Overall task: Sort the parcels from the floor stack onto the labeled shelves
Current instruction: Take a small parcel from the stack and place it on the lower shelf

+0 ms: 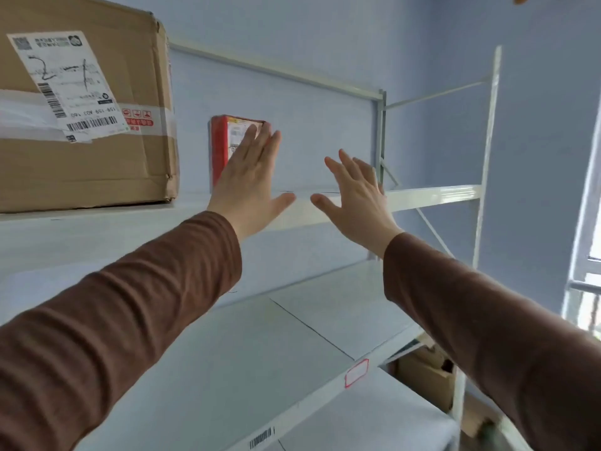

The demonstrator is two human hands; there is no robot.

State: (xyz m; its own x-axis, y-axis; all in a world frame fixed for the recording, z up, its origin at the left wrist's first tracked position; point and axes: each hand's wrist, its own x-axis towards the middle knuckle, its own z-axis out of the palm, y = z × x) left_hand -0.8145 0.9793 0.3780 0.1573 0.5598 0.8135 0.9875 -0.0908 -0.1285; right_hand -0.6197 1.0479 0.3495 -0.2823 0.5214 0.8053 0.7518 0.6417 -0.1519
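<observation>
A small red parcel (221,148) with a white label stands upright at the back of the upper white shelf (422,196). My left hand (250,180) is flat and open in front of it, fingers over its face; whether they touch it I cannot tell. My right hand (354,200) is open with spread fingers, to the right of the parcel and holding nothing. A large brown cardboard box (130,157) with a shipping label sits on the same shelf at the left.
The lower white shelf (260,353) carries a red-edged label tag (356,372) and a barcode sticker (260,438) on its front edge. Cardboard boxes (429,375) sit on the floor under the shelf at the right. A white upright post (484,177) bounds the rack; a window is at far right.
</observation>
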